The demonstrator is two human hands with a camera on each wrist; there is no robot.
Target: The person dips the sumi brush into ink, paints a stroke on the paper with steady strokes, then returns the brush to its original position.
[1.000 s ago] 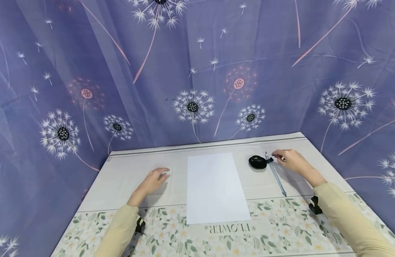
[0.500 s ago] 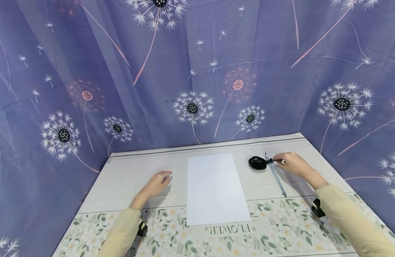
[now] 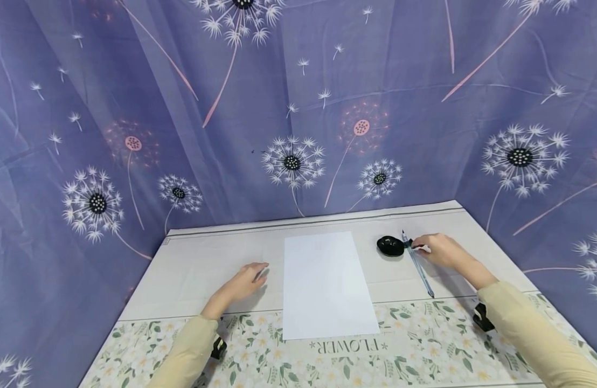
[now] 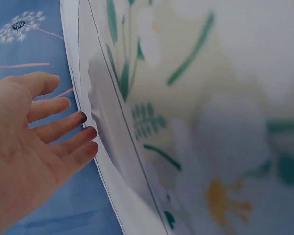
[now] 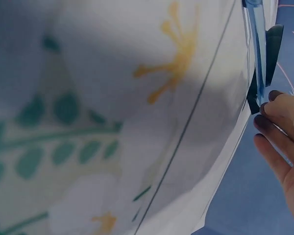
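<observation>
A slim, translucent blue pen-like brush (image 3: pixel 422 275) with a dark pointed tip lies slantwise on the table. Its upper part rests across the short tab of a glossy black oval dish (image 3: pixel 390 246). My right hand (image 3: pixel 439 250) is at that crossing, fingers bent toward the tab and brush. In the right wrist view, the fingertips (image 5: pixel 264 110) meet the brush (image 5: pixel 258 54) beside a dark shape; whether they pinch it is hidden. My left hand (image 3: pixel 243 283) hovers left of a blank white sheet of paper (image 3: pixel 327 285), its fingers loosely extended and holding nothing in the left wrist view (image 4: pixel 44 132).
A pale tablecloth (image 3: pixel 206 253) with a floral band (image 3: pixel 259 355) covers the table. Behind and on both sides hangs a purple dandelion-print curtain (image 3: pixel 230 172). Black wrist straps (image 3: pixel 484 318) show under the sleeves.
My right hand has come in leftward and slightly down to the dish's tab and the brush. My left hand has drifted right, toward the paper. Paper, dish and brush stay in place.
</observation>
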